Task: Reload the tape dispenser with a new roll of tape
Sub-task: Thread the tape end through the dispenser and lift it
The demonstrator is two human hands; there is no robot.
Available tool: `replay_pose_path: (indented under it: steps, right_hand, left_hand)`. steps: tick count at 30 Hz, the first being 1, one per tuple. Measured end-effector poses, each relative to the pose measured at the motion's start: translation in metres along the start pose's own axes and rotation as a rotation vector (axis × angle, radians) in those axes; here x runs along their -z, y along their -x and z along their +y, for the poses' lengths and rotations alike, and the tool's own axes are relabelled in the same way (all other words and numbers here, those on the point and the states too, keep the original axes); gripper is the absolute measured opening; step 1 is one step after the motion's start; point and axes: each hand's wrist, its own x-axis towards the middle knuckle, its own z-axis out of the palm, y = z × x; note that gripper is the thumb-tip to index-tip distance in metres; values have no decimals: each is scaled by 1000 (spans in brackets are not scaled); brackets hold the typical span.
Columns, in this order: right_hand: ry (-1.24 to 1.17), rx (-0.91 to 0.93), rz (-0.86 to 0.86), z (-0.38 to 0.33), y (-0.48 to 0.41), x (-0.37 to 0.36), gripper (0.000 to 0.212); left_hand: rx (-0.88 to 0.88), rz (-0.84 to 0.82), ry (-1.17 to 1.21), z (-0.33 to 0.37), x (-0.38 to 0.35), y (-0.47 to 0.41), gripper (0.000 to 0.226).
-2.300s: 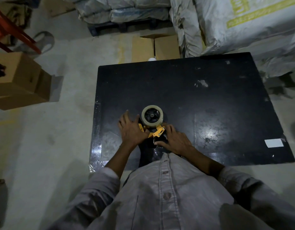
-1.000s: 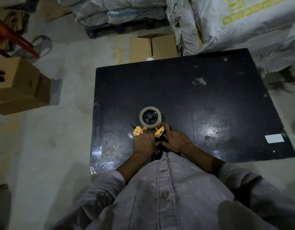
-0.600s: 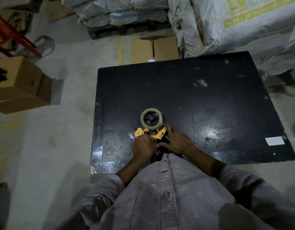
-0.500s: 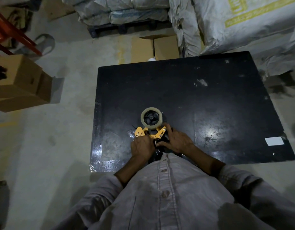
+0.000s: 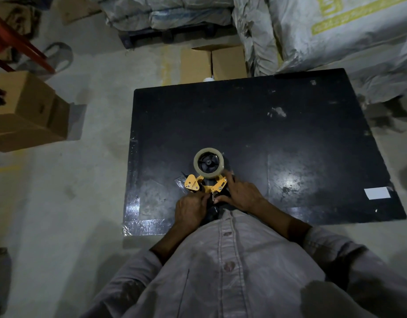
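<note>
A yellow tape dispenser (image 5: 199, 185) lies flat on the black table (image 5: 278, 138) near its front edge. A roll of clear tape (image 5: 209, 163) sits on the dispenser's black hub. My left hand (image 5: 189, 211) is curled at the dispenser's near end, its fingertips pinching something small by the metal blade; what it pinches is too small to tell. My right hand (image 5: 240, 195) rests on the dispenser's right side with its fingers curled around the frame and the dark handle. The handle is mostly hidden under both hands.
A white paper slip (image 5: 377, 193) lies at the table's right front corner. Cardboard boxes (image 5: 26, 111) stand on the floor at left, more boxes (image 5: 212, 63) behind the table, and large white sacks (image 5: 324, 31) at the back right.
My left hand moved from flat on the table left of the dispenser to its near end, fingers now curled there. The right hand stayed on the dispenser. A yellow part at the dispenser's left became visible.
</note>
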Motion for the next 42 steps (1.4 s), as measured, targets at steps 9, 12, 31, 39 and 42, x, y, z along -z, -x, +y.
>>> replay_pose_path:
  steps: [9, 12, 31, 39, 42]
  right_hand:
    - [-59, 10, -21, -5, 2, 2, 106]
    - [-158, 11, -9, -3, 4, 2, 100]
    - [-155, -220, 38, -1, 7, -3, 116]
    - [-669, -311, -265, 20, 3, 7, 103]
    - [-982, -352, -403, 23, 9, 20, 80]
  left_hand:
    - [104, 68, 186, -22, -1, 16, 15]
    - [82, 111, 234, -26, -3, 16, 9]
    - [-82, 103, 341, -32, 15, 23, 8]
    - [39, 2, 397, -61, 6, 20, 5]
    - [308, -19, 645, -72, 8, 26, 13]
